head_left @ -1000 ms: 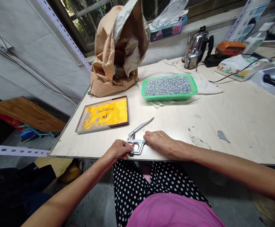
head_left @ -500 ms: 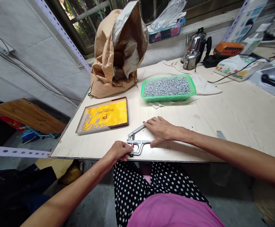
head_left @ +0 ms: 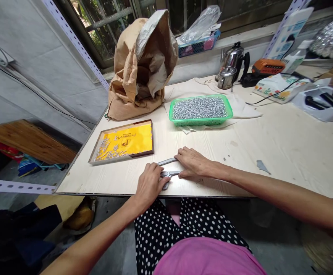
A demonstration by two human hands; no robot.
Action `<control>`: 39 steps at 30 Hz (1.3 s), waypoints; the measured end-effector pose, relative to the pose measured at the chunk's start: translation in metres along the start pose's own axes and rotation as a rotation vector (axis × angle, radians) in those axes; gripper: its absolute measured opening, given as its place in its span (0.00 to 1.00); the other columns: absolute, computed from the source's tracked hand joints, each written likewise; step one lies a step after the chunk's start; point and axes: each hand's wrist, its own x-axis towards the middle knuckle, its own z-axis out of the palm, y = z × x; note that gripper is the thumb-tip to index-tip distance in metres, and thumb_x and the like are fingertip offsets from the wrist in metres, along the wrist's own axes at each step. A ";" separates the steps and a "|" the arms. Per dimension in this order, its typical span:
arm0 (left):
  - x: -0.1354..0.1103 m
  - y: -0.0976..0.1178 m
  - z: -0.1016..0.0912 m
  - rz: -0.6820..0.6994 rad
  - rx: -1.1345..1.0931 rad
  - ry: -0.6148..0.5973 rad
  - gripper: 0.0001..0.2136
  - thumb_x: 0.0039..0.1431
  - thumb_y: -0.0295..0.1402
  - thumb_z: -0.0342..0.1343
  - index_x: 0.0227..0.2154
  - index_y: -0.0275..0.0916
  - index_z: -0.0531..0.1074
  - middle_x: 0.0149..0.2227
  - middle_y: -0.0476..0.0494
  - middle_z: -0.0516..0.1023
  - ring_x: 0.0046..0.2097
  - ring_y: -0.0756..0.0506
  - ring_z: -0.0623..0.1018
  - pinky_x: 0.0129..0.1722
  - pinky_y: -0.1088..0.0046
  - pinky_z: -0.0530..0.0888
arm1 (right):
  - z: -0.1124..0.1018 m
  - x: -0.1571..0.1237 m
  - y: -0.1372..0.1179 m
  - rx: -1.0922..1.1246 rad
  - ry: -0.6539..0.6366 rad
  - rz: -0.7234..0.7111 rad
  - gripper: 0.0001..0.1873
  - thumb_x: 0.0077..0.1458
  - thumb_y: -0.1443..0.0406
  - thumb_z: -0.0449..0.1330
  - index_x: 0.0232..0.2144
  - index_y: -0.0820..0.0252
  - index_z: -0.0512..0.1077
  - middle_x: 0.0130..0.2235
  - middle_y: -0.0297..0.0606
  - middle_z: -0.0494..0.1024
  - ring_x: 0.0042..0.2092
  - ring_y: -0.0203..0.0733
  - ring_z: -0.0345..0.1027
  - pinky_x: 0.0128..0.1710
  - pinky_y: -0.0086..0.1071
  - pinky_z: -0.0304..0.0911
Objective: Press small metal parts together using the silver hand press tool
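A metal hand press tool (head_left: 168,168) lies at the near edge of the pale wooden table (head_left: 283,149). My left hand (head_left: 151,183) covers its head with the fingers curled over it. My right hand (head_left: 192,162) lies on the two handles and closes round them, pressing them together. A yellow-lined tray (head_left: 123,142) with several small metal pieces sits to the left. A green basket (head_left: 200,109) full of metal pieces stands further back.
A brown paper sack (head_left: 143,68) stands at the back left. Metal kettles (head_left: 231,67), an orange device (head_left: 266,67), cables and a white box (head_left: 321,100) occupy the back right. A cloth lies under the basket. The table's front edge is just below my hands.
My left hand slid up over the tool's head. My right hand came back onto the handles and squeezed the raised handle down.
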 end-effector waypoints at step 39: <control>0.064 0.011 0.009 0.223 -0.005 -0.224 0.04 0.61 0.29 0.55 0.29 0.38 0.71 0.34 0.45 0.73 0.42 0.44 0.72 0.41 0.69 0.68 | 0.002 0.003 0.017 0.086 0.019 -0.160 0.05 0.60 0.67 0.58 0.31 0.63 0.72 0.33 0.40 0.73 0.38 0.42 0.62 0.39 0.34 0.57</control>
